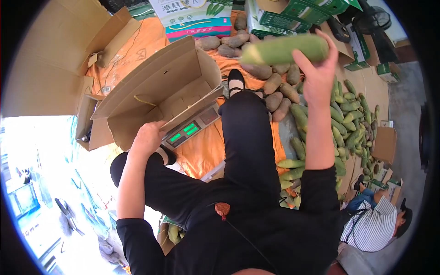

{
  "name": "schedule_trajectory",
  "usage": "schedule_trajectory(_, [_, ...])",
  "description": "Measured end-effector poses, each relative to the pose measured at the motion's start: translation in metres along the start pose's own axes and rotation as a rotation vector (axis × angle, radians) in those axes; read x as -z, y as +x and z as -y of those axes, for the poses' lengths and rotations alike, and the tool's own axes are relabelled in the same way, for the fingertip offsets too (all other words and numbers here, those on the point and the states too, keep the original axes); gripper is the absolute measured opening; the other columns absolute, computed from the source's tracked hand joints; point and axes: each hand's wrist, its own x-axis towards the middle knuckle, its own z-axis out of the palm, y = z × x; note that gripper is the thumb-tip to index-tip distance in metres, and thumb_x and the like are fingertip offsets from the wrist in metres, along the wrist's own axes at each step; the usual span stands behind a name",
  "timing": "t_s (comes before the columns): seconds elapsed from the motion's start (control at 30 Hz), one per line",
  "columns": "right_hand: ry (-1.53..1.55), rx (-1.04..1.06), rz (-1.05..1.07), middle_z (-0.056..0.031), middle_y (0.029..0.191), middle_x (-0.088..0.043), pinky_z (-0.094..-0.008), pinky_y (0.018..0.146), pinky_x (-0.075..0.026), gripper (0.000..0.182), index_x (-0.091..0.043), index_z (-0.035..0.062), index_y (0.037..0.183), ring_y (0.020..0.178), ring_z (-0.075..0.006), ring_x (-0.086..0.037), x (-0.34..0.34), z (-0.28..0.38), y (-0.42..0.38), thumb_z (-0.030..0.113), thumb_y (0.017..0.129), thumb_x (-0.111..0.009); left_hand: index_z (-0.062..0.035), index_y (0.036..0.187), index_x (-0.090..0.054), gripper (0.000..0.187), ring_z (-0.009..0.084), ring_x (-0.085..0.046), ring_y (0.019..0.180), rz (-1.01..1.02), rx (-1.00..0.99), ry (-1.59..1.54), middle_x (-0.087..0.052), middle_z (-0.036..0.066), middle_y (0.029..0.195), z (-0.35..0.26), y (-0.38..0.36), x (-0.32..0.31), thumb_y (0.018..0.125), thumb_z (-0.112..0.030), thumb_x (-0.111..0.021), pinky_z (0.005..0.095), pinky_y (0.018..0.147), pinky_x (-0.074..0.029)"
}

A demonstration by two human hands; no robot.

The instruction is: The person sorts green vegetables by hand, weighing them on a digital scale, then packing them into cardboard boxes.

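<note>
Right hand [321, 75]: grip closed round the thick end of a green radish [286, 49], held up over brown tubers [259, 71]. Left hand [149, 136]: grip narrow, pinching the near edge of the open cardboard box [151, 82], lit scale [185, 132] just beside it, probably under it.

Risks, my read: one-ended hold on a smooth, heavy-looking radish could slip and bruise it. Pulling on the thin wall could bend the box or skew the reading (digits too blurred to read).

Radish: stout, rounded cylinder, paler tip. Tubers: rough, dull ovals. Box: stiff, matte, deep. Orange sheet [201, 153]: creased.
</note>
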Motion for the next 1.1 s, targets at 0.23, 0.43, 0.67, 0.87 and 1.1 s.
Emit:
schedule_trajectory(0.23, [-0.077,-0.051,0.311,-0.0067,0.102,-0.053,-0.0318,0.082,-0.049,0.060,-0.043,0.0076,0.113,0.093,-0.0163,-0.055,-0.123,-0.046,-0.010,0.006,0.065,-0.079,-0.0030,0.104,-0.064,0.027,0.0385,-0.058,0.094,-0.012,-0.072,0.006,-0.063,0.023,0.095,-0.003,-0.001,0.003,0.077,-0.009,-0.061,0.0434,0.083,-0.046])
schedule_trajectory(0.43, [-0.489,-0.294,0.540,-0.0172,0.099,-0.060,-0.0386,0.083,-0.047,0.065,-0.048,0.0036,0.107,0.095,-0.0328,-0.059,-0.168,-0.076,-0.038,0.025,0.056,-0.083,-0.0040,0.103,-0.064,0.026,0.0404,-0.057,0.090,0.043,-0.041,-0.083,-0.061,0.025,0.091,-0.006,0.002,0.002,0.077,-0.008,-0.060,0.0451,0.079,-0.046])
schedule_trajectory(0.67, [-0.447,-0.346,0.679,-0.0142,0.090,-0.065,-0.0346,0.077,-0.049,0.031,-0.060,0.0028,0.096,0.085,-0.0257,-0.063,-0.139,-0.101,-0.039,0.019,0.072,-0.073,-0.0023,0.105,-0.063,0.027,0.0391,-0.059,0.092,0.078,0.012,-0.069,-0.062,0.024,0.093,-0.007,0.003,0.001,0.079,-0.008,-0.060,0.0436,0.080,-0.046])
schedule_trajectory(0.87, [-0.230,-0.384,0.209,-0.0033,0.084,-0.064,-0.0267,0.073,-0.049,0.015,-0.062,0.0003,0.092,0.080,-0.0112,-0.060,-0.030,-0.102,-0.071,0.008,0.080,-0.065,-0.0030,0.107,-0.063,0.029,0.0391,-0.060,0.089,0.069,-0.025,-0.091,-0.063,0.024,0.092,-0.007,0.008,-0.003,0.079,-0.007,-0.060,0.0420,0.079,-0.047])
schedule_trajectory(1.1, [-0.826,-0.754,0.152,-0.0135,0.089,-0.067,-0.0359,0.075,-0.050,0.018,-0.065,0.0047,0.091,0.086,-0.0265,-0.064,0.153,-0.176,-0.228,0.015,0.077,-0.065,-0.0011,0.106,-0.062,0.028,0.0330,-0.062,0.081,0.120,0.099,-0.142,-0.064,0.022,0.085,0.001,0.008,-0.009,0.079,-0.005,-0.057,0.0381,0.076,-0.047])
